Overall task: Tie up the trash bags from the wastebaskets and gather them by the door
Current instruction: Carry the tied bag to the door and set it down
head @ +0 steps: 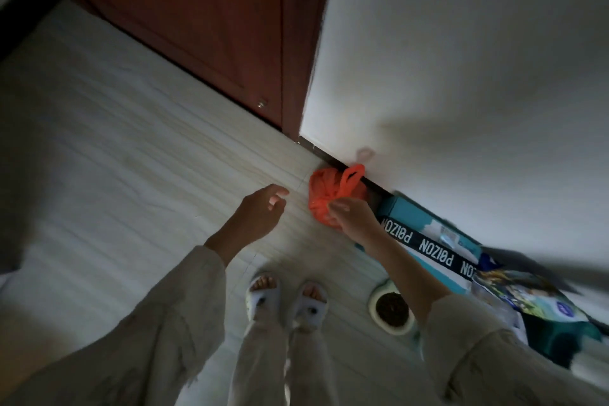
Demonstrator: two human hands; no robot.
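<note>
A small orange trash bag (324, 189), knotted at the top with its handle loops sticking up, rests on the pale floor against the wall's baseboard, just right of the dark red door (211, 16). My right hand (354, 216) pinches the bag at its knot. My left hand (262, 212) hovers to the left of the bag, fingers loosely apart and holding nothing.
A teal cardboard box (425, 227) with black printed tape lies along the wall at right, with a colourful printed bag (540, 303) beyond it. A round bowl of dark pellets (392, 310) sits on the floor by my slippered feet (286, 301).
</note>
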